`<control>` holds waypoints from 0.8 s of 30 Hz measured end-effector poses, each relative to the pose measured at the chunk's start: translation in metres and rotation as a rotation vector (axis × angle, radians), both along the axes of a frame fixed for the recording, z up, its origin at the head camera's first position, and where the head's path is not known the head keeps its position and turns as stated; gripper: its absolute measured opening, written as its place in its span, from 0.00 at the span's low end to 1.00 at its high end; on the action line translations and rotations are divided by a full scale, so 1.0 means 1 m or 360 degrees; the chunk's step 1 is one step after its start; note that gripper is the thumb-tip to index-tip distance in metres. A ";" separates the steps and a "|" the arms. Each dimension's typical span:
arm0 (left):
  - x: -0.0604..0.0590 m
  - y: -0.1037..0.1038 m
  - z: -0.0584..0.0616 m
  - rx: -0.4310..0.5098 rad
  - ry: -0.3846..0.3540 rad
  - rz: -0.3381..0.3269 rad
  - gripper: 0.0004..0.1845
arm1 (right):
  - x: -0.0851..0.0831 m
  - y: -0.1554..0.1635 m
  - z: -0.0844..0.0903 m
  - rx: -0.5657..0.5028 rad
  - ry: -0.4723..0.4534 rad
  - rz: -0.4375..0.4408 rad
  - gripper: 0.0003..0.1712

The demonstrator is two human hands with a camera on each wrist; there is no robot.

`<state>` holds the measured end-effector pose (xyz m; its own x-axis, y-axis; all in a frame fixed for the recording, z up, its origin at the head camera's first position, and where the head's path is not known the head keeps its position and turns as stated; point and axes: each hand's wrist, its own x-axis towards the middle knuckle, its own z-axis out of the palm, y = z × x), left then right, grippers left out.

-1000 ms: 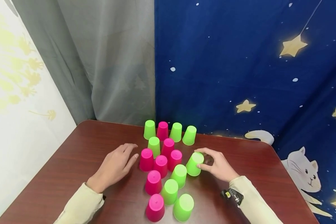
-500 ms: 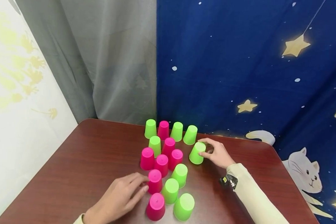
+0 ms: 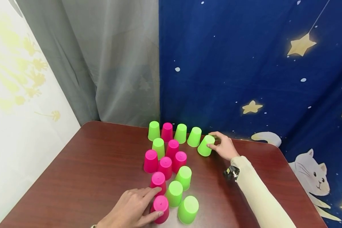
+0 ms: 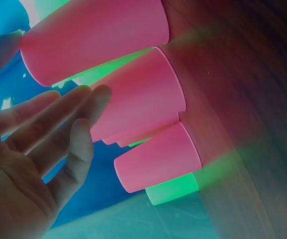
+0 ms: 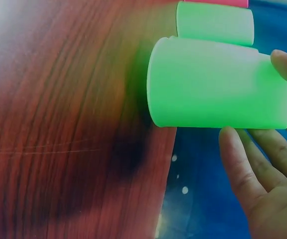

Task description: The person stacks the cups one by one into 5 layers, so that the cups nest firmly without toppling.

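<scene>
In the head view my right hand (image 3: pixel 225 147) grips an upside-down green cup (image 3: pixel 205 145) at the far right of the cups, thumb on its near side. The right wrist view shows this green cup (image 5: pixel 218 84) between thumb and fingers, beside another green cup (image 5: pixel 215 22). My left hand (image 3: pixel 132 204) is around the nearest pink cup (image 3: pixel 160 205). Its thumb lies at the near side, and its fingers reach between that cup and the pink cup (image 3: pixel 158 180) behind. In the left wrist view the left fingers (image 4: pixel 48 119) look loosely extended beside the pink cups.
Several upside-down green and pink cups run down the middle of the brown table (image 3: pixel 108 152). A back row ends in a green cup (image 3: pixel 194 136) beside the held one. Another green cup (image 3: pixel 188 209) stands right of the front pink cup. A blue curtain (image 3: pixel 216 63) hangs behind.
My right hand has carried the green cup away from me, toward the end of the back row. My left hand has come from beside the middle cups down to the front pink cup.
</scene>
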<state>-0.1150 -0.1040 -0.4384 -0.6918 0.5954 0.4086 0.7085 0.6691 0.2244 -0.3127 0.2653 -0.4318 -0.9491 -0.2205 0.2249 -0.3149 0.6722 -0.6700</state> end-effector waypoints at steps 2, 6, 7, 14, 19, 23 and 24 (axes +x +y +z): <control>-0.001 0.001 0.001 0.0023 -0.0114 -0.0017 0.30 | -0.004 0.002 -0.001 0.0007 -0.0002 -0.0051 0.27; 0.000 0.003 0.002 0.0045 -0.0327 -0.0045 0.32 | -0.012 0.004 -0.002 0.0037 -0.0015 -0.0122 0.26; 0.001 0.003 0.002 0.0049 -0.0369 -0.0047 0.32 | -0.014 0.004 -0.002 0.0047 -0.0020 -0.0130 0.26; 0.003 0.002 -0.004 0.0114 -0.0232 -0.0124 0.27 | -0.022 0.003 -0.002 0.0067 -0.0068 -0.0178 0.27; 0.002 0.001 -0.008 0.0111 -0.0121 -0.0120 0.26 | -0.025 0.005 -0.003 0.0070 -0.0059 -0.0199 0.27; 0.005 0.000 -0.005 0.0131 -0.0273 -0.0118 0.25 | -0.026 0.006 -0.005 0.0055 -0.0076 -0.0215 0.27; 0.006 -0.001 -0.004 0.0144 -0.0330 -0.0119 0.25 | -0.026 0.006 -0.005 0.0054 -0.0085 -0.0218 0.27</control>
